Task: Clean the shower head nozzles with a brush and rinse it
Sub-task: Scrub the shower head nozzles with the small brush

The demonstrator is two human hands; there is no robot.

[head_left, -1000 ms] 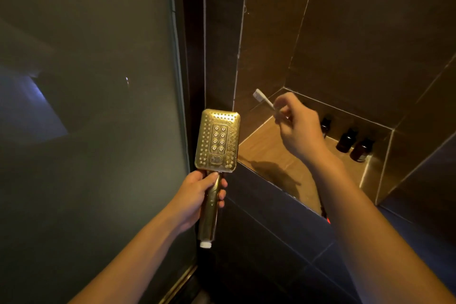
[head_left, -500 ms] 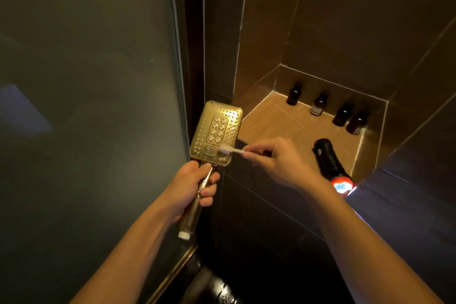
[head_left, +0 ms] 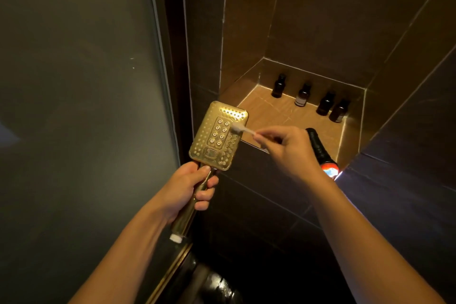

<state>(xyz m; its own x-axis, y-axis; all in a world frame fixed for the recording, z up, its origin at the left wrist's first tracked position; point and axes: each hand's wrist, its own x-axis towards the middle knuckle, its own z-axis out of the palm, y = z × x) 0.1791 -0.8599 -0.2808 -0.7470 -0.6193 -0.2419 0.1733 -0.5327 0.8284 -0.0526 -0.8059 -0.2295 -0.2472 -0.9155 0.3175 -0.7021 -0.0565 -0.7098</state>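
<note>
four dark small bottles line a tiled brown niche shelf; left hand grips the rectangular gold shower head, right hand pinches a white toothbrush against it.

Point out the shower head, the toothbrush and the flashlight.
shower head (head_left: 218,136), head view, on the gold nozzle face.
toothbrush (head_left: 237,128), head view, on the white bristle end against the face.
flashlight (head_left: 318,145), head view, on the black barrel lying in the niche.
</note>
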